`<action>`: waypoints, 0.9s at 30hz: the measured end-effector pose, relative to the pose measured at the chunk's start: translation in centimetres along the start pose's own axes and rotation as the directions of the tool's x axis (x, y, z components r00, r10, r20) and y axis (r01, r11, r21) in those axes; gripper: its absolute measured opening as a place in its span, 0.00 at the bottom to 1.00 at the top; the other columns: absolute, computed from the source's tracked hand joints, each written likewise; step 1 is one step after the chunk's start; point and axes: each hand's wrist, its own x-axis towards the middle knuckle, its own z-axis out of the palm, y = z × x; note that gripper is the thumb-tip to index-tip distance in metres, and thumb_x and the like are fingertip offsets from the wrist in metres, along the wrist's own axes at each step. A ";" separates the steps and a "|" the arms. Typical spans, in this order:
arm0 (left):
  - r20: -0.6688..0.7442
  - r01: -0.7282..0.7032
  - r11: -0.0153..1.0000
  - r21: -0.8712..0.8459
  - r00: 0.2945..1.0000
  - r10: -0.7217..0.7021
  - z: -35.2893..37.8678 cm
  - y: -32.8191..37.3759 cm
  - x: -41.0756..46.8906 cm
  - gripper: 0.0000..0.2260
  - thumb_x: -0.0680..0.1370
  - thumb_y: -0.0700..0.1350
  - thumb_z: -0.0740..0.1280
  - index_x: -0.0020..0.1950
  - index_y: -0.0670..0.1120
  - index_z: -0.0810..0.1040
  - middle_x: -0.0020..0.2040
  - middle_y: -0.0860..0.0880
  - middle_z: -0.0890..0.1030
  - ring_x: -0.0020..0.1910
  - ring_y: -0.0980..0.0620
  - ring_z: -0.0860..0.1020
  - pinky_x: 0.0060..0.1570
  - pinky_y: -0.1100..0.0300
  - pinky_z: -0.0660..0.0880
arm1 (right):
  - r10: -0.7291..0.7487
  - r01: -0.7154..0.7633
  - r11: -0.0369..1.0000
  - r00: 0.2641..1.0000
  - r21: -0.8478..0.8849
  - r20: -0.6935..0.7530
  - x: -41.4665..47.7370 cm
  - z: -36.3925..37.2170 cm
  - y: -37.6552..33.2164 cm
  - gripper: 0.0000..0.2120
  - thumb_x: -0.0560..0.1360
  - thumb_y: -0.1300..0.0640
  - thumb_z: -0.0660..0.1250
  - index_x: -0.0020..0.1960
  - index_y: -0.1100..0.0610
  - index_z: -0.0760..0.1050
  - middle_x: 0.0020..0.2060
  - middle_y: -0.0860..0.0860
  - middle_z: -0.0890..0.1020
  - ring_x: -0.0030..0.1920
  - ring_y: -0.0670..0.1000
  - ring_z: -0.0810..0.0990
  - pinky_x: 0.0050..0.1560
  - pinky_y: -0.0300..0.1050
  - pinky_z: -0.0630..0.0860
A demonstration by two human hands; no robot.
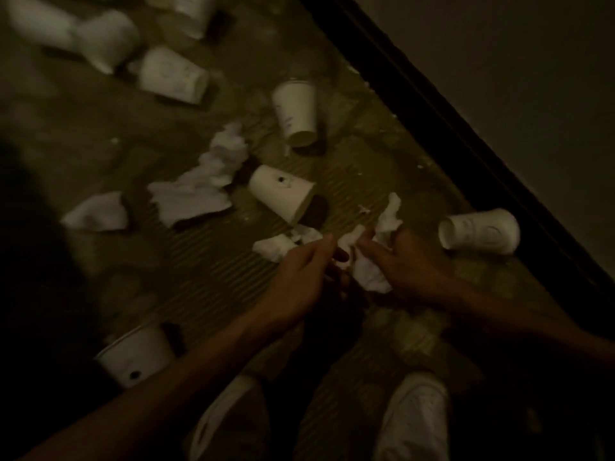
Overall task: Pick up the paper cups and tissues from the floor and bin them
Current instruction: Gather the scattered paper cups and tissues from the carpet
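The scene is dim. My right hand [409, 264] grips a crumpled white tissue [372, 257] low over the floor. My left hand [299, 281] reaches in beside it, fingertips touching the same tissue. Another small tissue [276, 246] lies just left of my left hand. A large crumpled tissue [203, 184] and a smaller one [98, 212] lie further left. White paper cups lie on their sides: one [283, 193] just beyond my hands, one [296, 111] further off, one [479, 231] at the right by the wall, and several blurred at the top left.
A dark skirting board [449, 128] runs diagonally along a pale wall [499, 44] at the right. A cup [136, 356] lies at the lower left by my forearm. My white shoes [412, 420] stand at the bottom. The floor [216, 271] is ribbed and greenish. No bin is in view.
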 end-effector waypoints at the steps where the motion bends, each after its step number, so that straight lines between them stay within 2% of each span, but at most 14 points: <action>1: -0.079 -0.014 1.000 0.013 0.997 0.015 -1.4 -0.7 -1.1 0.17 0.84 0.53 0.57 0.48 0.47 0.81 0.36 0.50 0.83 0.34 0.55 0.82 0.35 0.61 0.75 | -0.032 0.034 0.997 0.999 -0.073 0.021 0.4 0.8 -0.5 0.08 0.80 0.54 0.64 0.43 0.53 0.74 0.32 0.42 0.77 0.31 0.37 0.78 0.30 0.31 0.70; 3: -0.207 -0.047 0.991 0.126 0.976 0.073 -4.0 -1.9 -3.4 0.13 0.83 0.52 0.62 0.42 0.51 0.80 0.32 0.54 0.80 0.30 0.59 0.77 0.33 0.62 0.71 | -0.096 0.104 0.969 0.994 -0.223 0.046 1.2 2.3 -0.9 0.11 0.80 0.54 0.64 0.40 0.55 0.74 0.34 0.48 0.77 0.34 0.40 0.76 0.34 0.41 0.68; 5: -0.332 -0.042 0.963 0.266 0.934 0.132 -6.8 -3.5 -5.4 0.11 0.80 0.52 0.66 0.38 0.53 0.78 0.29 0.58 0.77 0.28 0.64 0.73 0.32 0.62 0.68 | -0.152 0.166 0.918 0.986 -0.360 0.067 2.0 3.5 -1.1 0.13 0.80 0.54 0.64 0.39 0.58 0.76 0.36 0.54 0.79 0.37 0.49 0.78 0.38 0.42 0.67; 6: -0.395 -0.002 0.943 0.332 0.908 0.141 -8.2 -4.3 -6.3 0.10 0.79 0.52 0.68 0.38 0.54 0.78 0.29 0.58 0.77 0.28 0.64 0.73 0.31 0.63 0.67 | -0.163 0.192 0.862 0.981 -0.469 0.103 2.6 4.0 -0.9 0.13 0.80 0.52 0.64 0.44 0.61 0.79 0.42 0.58 0.81 0.44 0.55 0.80 0.43 0.44 0.70; 8: -0.511 0.110 0.879 0.465 0.843 0.165 -10.7 -5.6 -7.8 0.07 0.78 0.52 0.69 0.42 0.53 0.79 0.33 0.57 0.78 0.34 0.59 0.77 0.32 0.63 0.67 | -0.099 0.190 0.683 0.981 -0.705 0.169 3.4 4.9 -1.2 0.18 0.79 0.49 0.64 0.63 0.59 0.77 0.61 0.63 0.76 0.62 0.62 0.73 0.59 0.48 0.69; 10: -0.572 0.209 0.776 0.595 0.788 0.226 -12.7 -6.5 -8.4 0.06 0.78 0.51 0.69 0.46 0.50 0.79 0.41 0.52 0.80 0.43 0.51 0.78 0.39 0.59 0.68 | -0.060 0.140 0.578 0.990 -0.804 0.129 4.0 6.1 -1.3 0.25 0.77 0.49 0.66 0.72 0.57 0.70 0.69 0.62 0.69 0.69 0.63 0.64 0.68 0.50 0.64; 13: -0.590 0.241 0.712 0.660 0.753 0.293 -14.0 -6.8 -7.7 0.08 0.78 0.52 0.68 0.50 0.49 0.80 0.49 0.48 0.80 0.51 0.48 0.76 0.49 0.54 0.68 | -0.086 0.122 0.542 0.992 -0.831 0.090 4.6 7.9 -1.0 0.28 0.78 0.48 0.61 0.74 0.58 0.65 0.70 0.63 0.67 0.70 0.64 0.63 0.70 0.56 0.62; 15: -0.583 0.197 0.738 0.646 0.751 0.310 -13.8 -6.9 -7.1 0.07 0.78 0.52 0.68 0.51 0.49 0.80 0.49 0.49 0.79 0.50 0.50 0.76 0.48 0.56 0.68 | -0.078 0.131 0.550 0.991 -0.825 0.106 4.4 9.1 -1.4 0.28 0.77 0.45 0.54 0.71 0.60 0.67 0.67 0.64 0.69 0.68 0.65 0.65 0.67 0.58 0.64; 17: -0.547 0.142 0.762 0.631 0.778 0.309 -13.1 -7.1 -6.8 0.07 0.78 0.51 0.68 0.51 0.49 0.81 0.47 0.51 0.78 0.47 0.53 0.75 0.44 0.59 0.65 | -0.103 0.158 0.575 0.987 -0.803 0.120 4.2 10.5 -1.7 0.35 0.72 0.39 0.45 0.69 0.59 0.68 0.65 0.63 0.71 0.66 0.64 0.67 0.66 0.59 0.66; 18: -0.518 0.111 0.773 0.625 0.800 0.304 -12.7 -7.2 -6.6 0.07 0.78 0.50 0.68 0.51 0.48 0.81 0.46 0.52 0.77 0.47 0.53 0.75 0.44 0.60 0.65 | -0.109 0.158 0.584 0.987 -0.797 0.116 3.8 11.1 -2.2 0.37 0.71 0.37 0.42 0.72 0.57 0.66 0.65 0.63 0.71 0.66 0.64 0.67 0.66 0.60 0.67; 21: -0.444 0.045 0.812 0.582 0.854 0.272 -11.9 -7.1 -6.1 0.06 0.78 0.49 0.68 0.51 0.49 0.81 0.47 0.54 0.78 0.45 0.56 0.76 0.42 0.62 0.68 | -0.142 0.171 0.638 0.984 -0.751 0.103 2.6 13.1 -3.8 0.31 0.79 0.36 0.53 0.77 0.49 0.58 0.69 0.62 0.67 0.68 0.64 0.64 0.66 0.60 0.64; 23: -0.412 0.016 0.849 0.529 0.879 0.240 -11.5 -6.8 -5.8 0.05 0.79 0.50 0.68 0.50 0.50 0.81 0.46 0.55 0.80 0.44 0.58 0.76 0.41 0.62 0.70 | -0.178 0.206 0.569 0.976 -0.796 0.125 2.1 13.6 -4.3 0.29 0.79 0.40 0.59 0.77 0.46 0.58 0.70 0.61 0.64 0.69 0.63 0.64 0.65 0.58 0.64; 25: -0.398 -0.006 0.875 0.484 0.889 0.226 -11.3 -6.7 -5.6 0.05 0.79 0.50 0.68 0.51 0.50 0.81 0.46 0.55 0.81 0.44 0.59 0.77 0.41 0.65 0.71 | -0.184 0.247 0.551 0.968 -0.797 0.172 2.4 13.6 -4.0 0.27 0.79 0.48 0.62 0.77 0.47 0.59 0.69 0.60 0.66 0.68 0.62 0.66 0.64 0.56 0.66; 27: -0.410 -0.003 0.912 0.410 0.893 0.187 -11.3 -6.6 -5.5 0.06 0.79 0.50 0.68 0.53 0.51 0.81 0.47 0.57 0.81 0.44 0.63 0.77 0.38 0.72 0.69 | -0.222 0.276 0.617 0.960 -0.737 0.173 3.2 13.3 -3.4 0.24 0.78 0.55 0.64 0.73 0.53 0.66 0.65 0.59 0.72 0.64 0.60 0.71 0.60 0.53 0.68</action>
